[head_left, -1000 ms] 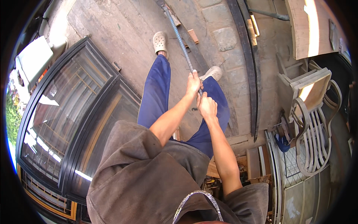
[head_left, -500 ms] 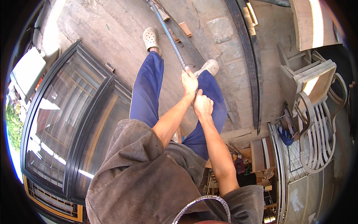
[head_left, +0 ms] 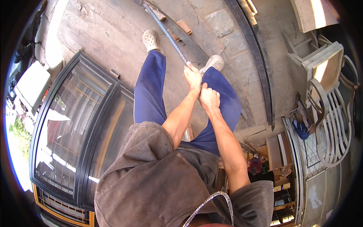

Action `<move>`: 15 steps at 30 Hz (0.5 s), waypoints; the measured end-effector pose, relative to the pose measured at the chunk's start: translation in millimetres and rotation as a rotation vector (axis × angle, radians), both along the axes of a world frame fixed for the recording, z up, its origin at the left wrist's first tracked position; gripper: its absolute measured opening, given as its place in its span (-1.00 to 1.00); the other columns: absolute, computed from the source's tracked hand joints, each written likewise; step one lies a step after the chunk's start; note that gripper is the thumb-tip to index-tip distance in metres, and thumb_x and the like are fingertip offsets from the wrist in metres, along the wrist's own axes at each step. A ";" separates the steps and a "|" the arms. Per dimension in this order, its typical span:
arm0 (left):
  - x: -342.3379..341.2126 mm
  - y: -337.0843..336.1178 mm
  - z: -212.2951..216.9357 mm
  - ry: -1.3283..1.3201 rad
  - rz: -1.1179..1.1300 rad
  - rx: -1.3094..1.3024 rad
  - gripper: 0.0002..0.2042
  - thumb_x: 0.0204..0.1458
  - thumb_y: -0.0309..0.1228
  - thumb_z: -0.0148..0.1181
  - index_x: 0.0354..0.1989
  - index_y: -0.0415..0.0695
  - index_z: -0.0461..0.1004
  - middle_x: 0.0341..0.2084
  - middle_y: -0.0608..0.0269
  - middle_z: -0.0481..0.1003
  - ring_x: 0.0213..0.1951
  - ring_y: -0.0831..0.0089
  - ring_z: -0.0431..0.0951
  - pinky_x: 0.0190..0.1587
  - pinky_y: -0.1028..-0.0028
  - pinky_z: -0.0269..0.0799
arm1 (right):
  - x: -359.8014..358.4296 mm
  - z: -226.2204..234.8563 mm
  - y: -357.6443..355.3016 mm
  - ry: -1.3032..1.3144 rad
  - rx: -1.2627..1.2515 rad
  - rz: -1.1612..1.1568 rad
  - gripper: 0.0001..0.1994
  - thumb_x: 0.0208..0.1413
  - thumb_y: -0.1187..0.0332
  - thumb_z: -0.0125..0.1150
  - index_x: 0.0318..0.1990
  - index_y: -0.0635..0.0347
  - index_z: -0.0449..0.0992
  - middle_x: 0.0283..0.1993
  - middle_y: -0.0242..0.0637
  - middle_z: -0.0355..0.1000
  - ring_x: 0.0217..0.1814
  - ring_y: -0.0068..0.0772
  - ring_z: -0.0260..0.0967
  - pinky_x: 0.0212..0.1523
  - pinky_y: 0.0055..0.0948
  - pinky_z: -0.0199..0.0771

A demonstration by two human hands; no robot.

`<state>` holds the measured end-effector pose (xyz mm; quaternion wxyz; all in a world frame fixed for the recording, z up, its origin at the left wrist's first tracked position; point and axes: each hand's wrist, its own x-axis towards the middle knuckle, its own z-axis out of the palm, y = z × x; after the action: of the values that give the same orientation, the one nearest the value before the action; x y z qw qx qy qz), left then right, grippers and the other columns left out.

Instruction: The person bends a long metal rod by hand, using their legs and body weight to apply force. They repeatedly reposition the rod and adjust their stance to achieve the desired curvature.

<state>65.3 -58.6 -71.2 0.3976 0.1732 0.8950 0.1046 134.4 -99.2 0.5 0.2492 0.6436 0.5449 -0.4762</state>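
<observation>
Both my hands grip a long, bluish-grey ribbed steel bar, like rebar. It slants from my hands up to the far left, between my feet. My left hand is wrapped round it, farther along the bar. Just behind, in front of my bent right knee, my right hand is closed in a fist; the bar's near end is hidden by the hands. The bar's far end reaches a long dark strip on the floor, which rests over small wood blocks.
Dark framed glass panels lean on my left. Long dark curved beams lie along the floor to the right. Beyond them are wooden chairs and a crowded shelf. My pale clog stands beside the bar.
The view has shifted slightly, so surroundings sit a little differently. Both hands keep their grip on the bar, and my right knee has bent farther outward to the right.
</observation>
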 end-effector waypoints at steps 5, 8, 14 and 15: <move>6.0 0.8 2.7 -0.003 -0.022 0.011 -0.51 0.27 -0.18 -0.26 -0.34 -0.47 0.37 -0.48 -0.36 0.46 -0.33 -0.27 0.48 -0.23 -0.02 0.31 | 0.7 6.6 2.7 -0.040 -0.001 -0.021 -0.77 0.14 0.38 -0.14 -0.22 0.33 0.41 -0.39 0.07 0.53 -0.31 0.03 0.55 -0.22 -0.03 0.49; 11.9 1.7 -17.9 0.016 -0.022 0.064 -0.52 0.27 -0.19 -0.25 -0.33 -0.49 0.37 -0.46 -0.41 0.45 -0.31 -0.30 0.47 -0.21 -0.02 0.33 | 5.5 -8.1 1.1 -0.044 0.055 -0.005 -0.77 0.14 0.40 -0.15 -0.24 0.35 0.43 -0.41 0.05 0.53 -0.34 0.02 0.55 -0.25 -0.05 0.51; 12.0 -2.4 1.7 -0.014 0.012 -0.011 -0.48 0.27 -0.13 -0.28 -0.27 -0.47 0.40 -0.41 -0.39 0.46 -0.26 -0.30 0.46 -0.16 -0.02 0.29 | 7.2 -7.0 -13.8 -0.013 0.045 -0.025 -0.78 0.14 0.38 -0.15 -0.21 0.34 0.39 -0.40 0.12 0.52 -0.33 0.08 0.54 -0.28 -0.01 0.50; 6.0 -7.7 -0.5 0.008 -0.018 0.014 -0.47 0.27 -0.13 -0.27 -0.28 -0.47 0.40 -0.41 -0.39 0.46 -0.28 -0.30 0.45 -0.16 -0.02 0.28 | 1.7 -5.1 -16.8 -0.005 0.045 -0.023 -0.77 0.14 0.38 -0.15 -0.21 0.34 0.40 -0.39 0.12 0.52 -0.34 0.08 0.54 -0.29 -0.02 0.51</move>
<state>71.3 -66.4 -71.7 0.3936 0.1844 0.8943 0.1064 136.1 -116.1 -4.5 0.2304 0.6564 0.5475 -0.4650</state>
